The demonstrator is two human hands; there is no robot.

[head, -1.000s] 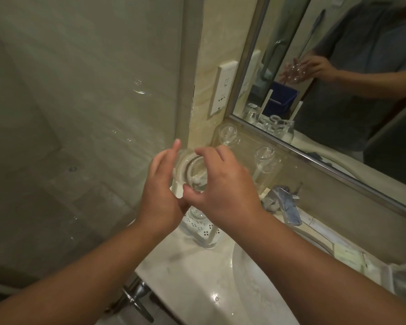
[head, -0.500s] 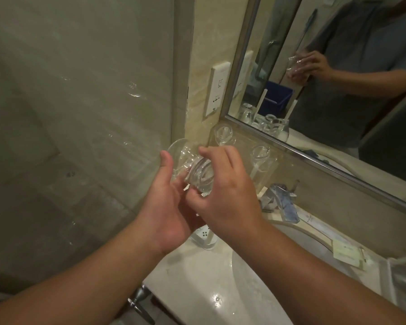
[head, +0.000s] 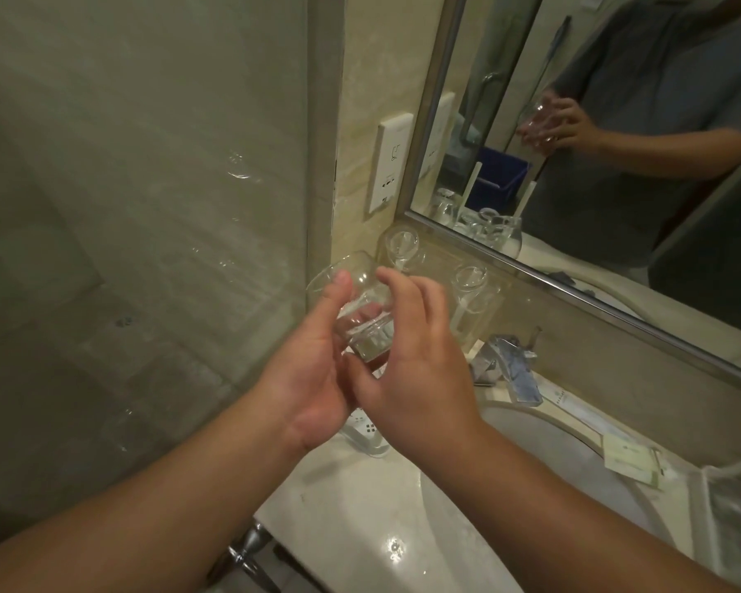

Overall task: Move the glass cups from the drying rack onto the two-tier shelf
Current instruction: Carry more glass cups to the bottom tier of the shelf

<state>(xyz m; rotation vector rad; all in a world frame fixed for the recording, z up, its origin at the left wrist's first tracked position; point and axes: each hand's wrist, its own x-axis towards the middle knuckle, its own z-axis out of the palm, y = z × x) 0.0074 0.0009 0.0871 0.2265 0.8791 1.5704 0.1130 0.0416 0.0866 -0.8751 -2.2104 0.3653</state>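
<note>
1. Head view: a clear glass cup (head: pixel 354 308) is held in the air between both hands, above the white drying rack (head: pixel 366 434) and the bench (head: pixel 360 507).
2. The cup is tilted, its open mouth turned up and to the left, its thick base pointed down toward the palms.
3. The left hand (head: pixel 313 370) is seen with its grip around the cup: the thumb is pressed on the near wall by the rim, and the fingers are wrapped under the far side.
4. The right hand (head: pixel 420 357) is held just beside the cup with its fingers loosely spread; the thumb lies near the base. Whether its grip is on the glass cannot be told.
5. Two more glass cups are seen upside down on the rack's pegs, one (head: pixel 401 250) behind the held cup and one (head: pixel 471 293) to the right of it.
6. A faucet (head: pixel 505 361) is seen just right of the rack, at the rim of the sink (head: pixel 552 455).
7. The hands and cup are reflected in the mirror (head: pixel 617 122) above.
</note>
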